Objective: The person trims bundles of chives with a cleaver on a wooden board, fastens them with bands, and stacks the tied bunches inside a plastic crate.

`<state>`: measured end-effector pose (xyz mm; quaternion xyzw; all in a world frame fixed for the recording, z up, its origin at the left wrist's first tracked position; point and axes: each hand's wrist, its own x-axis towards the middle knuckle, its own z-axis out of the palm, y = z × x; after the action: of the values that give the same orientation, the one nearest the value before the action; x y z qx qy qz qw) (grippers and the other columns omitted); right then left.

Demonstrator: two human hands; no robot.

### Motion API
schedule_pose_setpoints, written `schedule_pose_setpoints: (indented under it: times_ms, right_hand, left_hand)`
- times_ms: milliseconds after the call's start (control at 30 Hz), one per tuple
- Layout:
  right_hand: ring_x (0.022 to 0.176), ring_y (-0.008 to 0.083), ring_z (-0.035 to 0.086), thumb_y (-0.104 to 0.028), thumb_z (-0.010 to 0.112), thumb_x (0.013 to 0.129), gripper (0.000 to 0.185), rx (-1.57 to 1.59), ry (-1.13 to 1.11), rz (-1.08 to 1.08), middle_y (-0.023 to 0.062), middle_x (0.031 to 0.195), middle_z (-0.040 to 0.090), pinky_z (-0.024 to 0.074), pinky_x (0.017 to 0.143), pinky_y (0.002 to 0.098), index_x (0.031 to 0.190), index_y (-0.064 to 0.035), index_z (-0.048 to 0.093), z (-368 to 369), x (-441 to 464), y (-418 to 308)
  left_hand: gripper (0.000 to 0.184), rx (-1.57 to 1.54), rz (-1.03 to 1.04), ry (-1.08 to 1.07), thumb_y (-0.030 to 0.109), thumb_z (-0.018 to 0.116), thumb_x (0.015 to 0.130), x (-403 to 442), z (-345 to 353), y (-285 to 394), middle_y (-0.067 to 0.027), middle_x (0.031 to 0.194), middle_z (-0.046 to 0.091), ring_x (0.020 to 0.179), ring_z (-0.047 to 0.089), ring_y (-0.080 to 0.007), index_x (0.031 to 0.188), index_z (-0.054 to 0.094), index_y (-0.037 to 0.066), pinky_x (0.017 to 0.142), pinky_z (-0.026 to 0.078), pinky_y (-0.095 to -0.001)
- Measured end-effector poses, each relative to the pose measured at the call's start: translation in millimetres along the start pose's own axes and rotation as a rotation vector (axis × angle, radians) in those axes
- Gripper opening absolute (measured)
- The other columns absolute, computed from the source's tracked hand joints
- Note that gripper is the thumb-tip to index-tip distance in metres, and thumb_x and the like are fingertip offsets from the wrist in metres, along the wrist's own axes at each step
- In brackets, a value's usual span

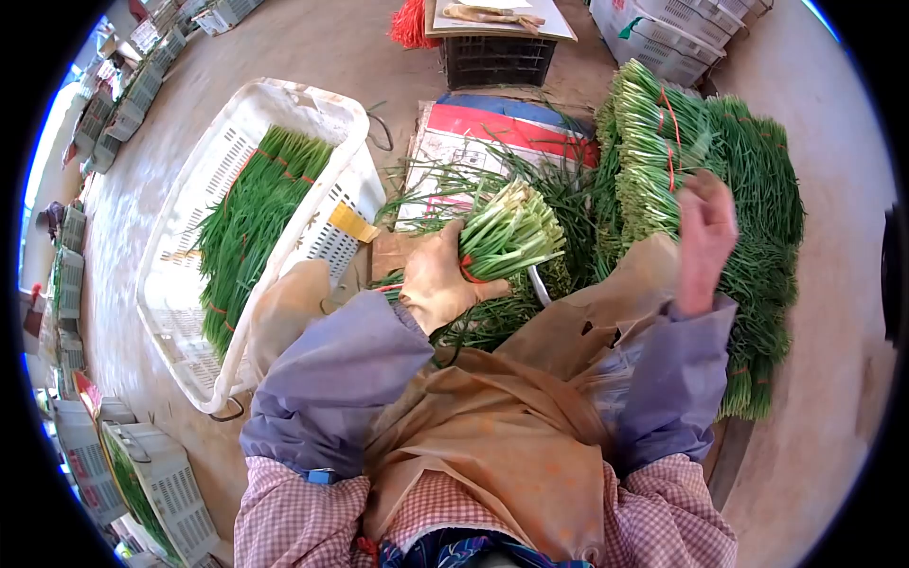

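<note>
My left hand point(440, 281) is closed around a bunch of garlic chives point(516, 227), with its pale cut ends pointing up and to the right. A red tie point(467, 268) shows on the bunch beside my fingers. My right hand point(705, 232) is raised in front of the tall stack of tied chives point(757, 227) on the right. Its fingers are curled together and slightly blurred; what they hold, if anything, I cannot make out. Loose chives point(568, 189) lie between my knees and beyond the bunch.
On the left stands a white plastic basket point(355, 161) with tied chives inside. Ahead are a black crate point(497, 62) with a board on top and red strings point(412, 24) beside it. Stacked white crates point(663, 47) stand at the upper right, and more crates line the left.
</note>
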<state>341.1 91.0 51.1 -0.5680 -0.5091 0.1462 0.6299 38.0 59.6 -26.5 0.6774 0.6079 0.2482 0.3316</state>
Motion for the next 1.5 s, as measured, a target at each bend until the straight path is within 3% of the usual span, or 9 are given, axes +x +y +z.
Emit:
schedule_pose_setpoints:
  times_ms: [133, 300, 633, 767, 900, 1067, 1200, 1300, 1500]
  right_hand:
    - [0.089, 0.0232, 0.063, 0.001, 0.069, 0.080, 0.016, -0.055, -0.448, -0.367, 0.0112, 0.097, 0.065, 0.0499, 0.079, 0.0309, 0.096, -0.0020, 0.067, 49.3, -52.7, -42.3]
    - [0.089, 0.0292, 0.057, -0.009, 0.072, 0.077, 0.012, -0.387, -0.516, -0.489, 0.0064, 0.095, 0.062, 0.0450, 0.082, 0.0413, 0.088, -0.0059, 0.068, 76.9, -85.3, -39.0]
    - [0.103, 0.0331, 0.056, -0.016, 0.067, 0.084, 0.017, -0.225, -0.687, -0.184, 0.0148, 0.112, 0.062, 0.0440, 0.090, 0.0414, 0.089, 0.0008, 0.067, 88.2, -87.5, -11.3]
    - [0.102, 0.0267, 0.058, -0.011, 0.063, 0.086, 0.013, -0.193, -0.702, -0.139, 0.0133, 0.114, 0.063, 0.0447, 0.090, 0.0352, 0.089, 0.0019, 0.067, 84.1, -89.7, -3.9]
    - [0.087, 0.0138, 0.061, -0.009, 0.058, 0.093, 0.014, 0.322, -0.660, 0.350, 0.0083, 0.096, 0.066, 0.0480, 0.075, 0.0296, 0.093, 0.0024, 0.066, 69.8, -71.6, -19.6]
    - [0.075, 0.0096, 0.059, -0.007, 0.054, 0.095, 0.015, 0.898, -0.452, 0.339, 0.0043, 0.085, 0.064, 0.0475, 0.067, 0.0260, 0.085, 0.0011, 0.061, 43.0, -39.5, -11.6]
    - [0.074, 0.0098, 0.060, -0.004, 0.056, 0.093, 0.009, 0.161, -0.444, 0.177, 0.0045, 0.081, 0.063, 0.0476, 0.067, 0.0236, 0.098, 0.0028, 0.058, 52.1, -33.5, 8.8]
    - [0.074, 0.0097, 0.059, -0.003, 0.059, 0.090, 0.021, 0.115, -0.381, 0.168, 0.0050, 0.084, 0.064, 0.0472, 0.068, 0.0228, 0.109, 0.0043, 0.058, 57.0, -31.1, 3.0]
    - [0.084, 0.0120, 0.060, -0.019, 0.058, 0.094, 0.033, 0.222, -0.940, 0.334, 0.0058, 0.092, 0.066, 0.0482, 0.079, 0.0255, 0.116, 0.0054, 0.061, 63.1, -15.1, 13.0]
  left_hand:
    - [0.091, 0.087, -0.026, 0.048, 0.039, 0.089, 0.057, -4.9, -6.2, 19.1, -0.0224, 0.105, 0.064, 0.101, 0.061, -0.0383, 0.127, 0.049, -0.003, 0.088, 0.049, -0.0445]
    - [0.087, 0.178, 0.002, 0.106, 0.036, 0.089, 0.057, -2.6, -1.8, 11.7, -0.0198, 0.105, 0.064, 0.100, 0.061, -0.0378, 0.125, 0.049, -0.002, 0.088, 0.048, -0.0452]
    - [0.080, 0.354, -0.018, 0.137, 0.039, 0.087, 0.059, 3.7, 3.6, 2.8, -0.0162, 0.107, 0.063, 0.101, 0.061, -0.0328, 0.119, 0.049, 0.002, 0.089, 0.045, -0.0454]
    - [0.082, 0.371, 0.019, 0.138, 0.041, 0.086, 0.061, 2.7, 7.4, -1.8, -0.0149, 0.110, 0.061, 0.105, 0.060, -0.0310, 0.122, 0.048, 0.002, 0.091, 0.043, -0.0447]
    - [0.083, 0.354, 0.045, 0.144, 0.040, 0.086, 0.060, 2.8, 6.4, 4.4, -0.0146, 0.111, 0.060, 0.107, 0.059, -0.0303, 0.123, 0.047, 0.003, 0.093, 0.042, -0.0436]
    - [0.089, 0.376, 0.110, 0.151, 0.037, 0.088, 0.057, 3.1, 8.8, 5.5, -0.0130, 0.115, 0.058, 0.109, 0.057, -0.0300, 0.127, 0.045, 0.004, 0.097, 0.040, -0.0424]
    - [0.090, 0.338, 0.188, 0.156, 0.035, 0.089, 0.057, 0.3, 10.0, 4.6, -0.0145, 0.117, 0.058, 0.111, 0.056, -0.0311, 0.128, 0.045, 0.002, 0.097, 0.040, -0.0428]
    - [0.089, 0.331, 0.242, 0.070, 0.031, 0.088, 0.056, -0.3, 3.0, 10.9, -0.0154, 0.117, 0.058, 0.111, 0.056, -0.0320, 0.127, 0.045, 0.001, 0.097, 0.039, -0.0440]
    - [0.081, 0.248, 0.553, -0.017, 0.025, 0.086, 0.056, -6.1, 1.5, 13.3, -0.0161, 0.111, 0.059, 0.104, 0.058, -0.0346, 0.123, 0.046, 0.003, 0.093, 0.042, -0.0450]
